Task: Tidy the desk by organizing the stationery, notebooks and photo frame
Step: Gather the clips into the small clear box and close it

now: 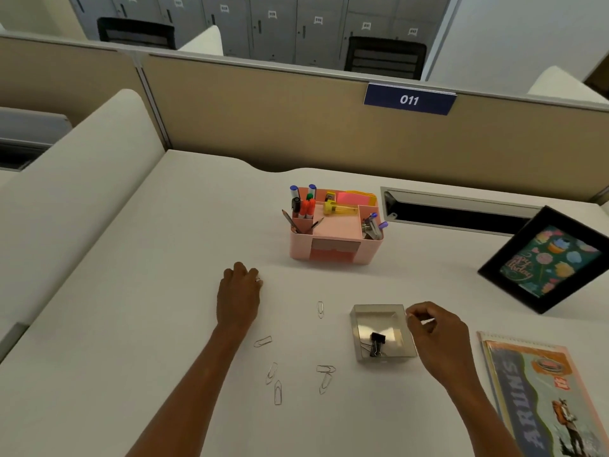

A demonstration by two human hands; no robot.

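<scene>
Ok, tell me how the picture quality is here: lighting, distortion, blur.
Head view: soft even light, barely any shadows; wide-angle distortion bows the partition; glare on the clear box floor; paper clips faint against the white desk.

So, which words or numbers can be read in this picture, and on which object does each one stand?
"011": on the blue sign on the desk partition.
"ARUNS": on the cover of the notebook.
"Birthday", in cursive, probably after "Happy": on the picture in the black photo frame.
Locker labels: too small to read.
Red badge on the notebook: blurred.
</scene>
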